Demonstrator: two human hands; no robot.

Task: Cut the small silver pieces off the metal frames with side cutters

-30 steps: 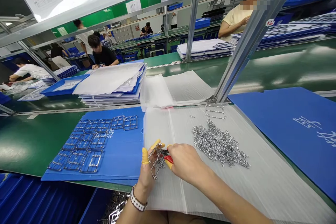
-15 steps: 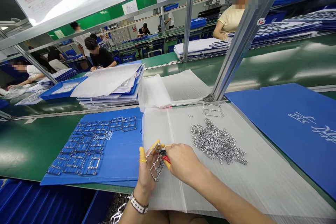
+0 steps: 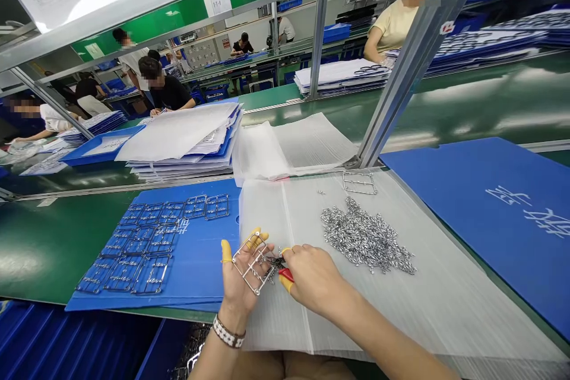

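Note:
My left hand (image 3: 239, 285) is palm up, holding a rectangular wire frame (image 3: 252, 262) between fingers and thumb, with yellow finger cots on its fingertips. My right hand (image 3: 312, 279) grips red-handled cutters (image 3: 286, 274), whose jaws sit at the frame's right side. A heap of small metal pieces (image 3: 365, 236) lies to the right of my hands on a white corrugated plastic sheet (image 3: 378, 320). One more wire frame (image 3: 359, 183) rests at that sheet's far edge. Several frames lie in rows on a blue sheet (image 3: 200, 273) to my left.
A blue board with white characters (image 3: 485, 214) lies at right on the green bench. Stacked sheets (image 3: 178, 154) and metal uprights (image 3: 401, 71) stand ahead. Blue bins (image 3: 66, 344) sit below the near edge. Co-workers (image 3: 394, 27) sit at benches beyond.
My left hand has rotated palm up and moved left, carrying the wire frame away from the cutters' handles. The whole view has drifted slightly.

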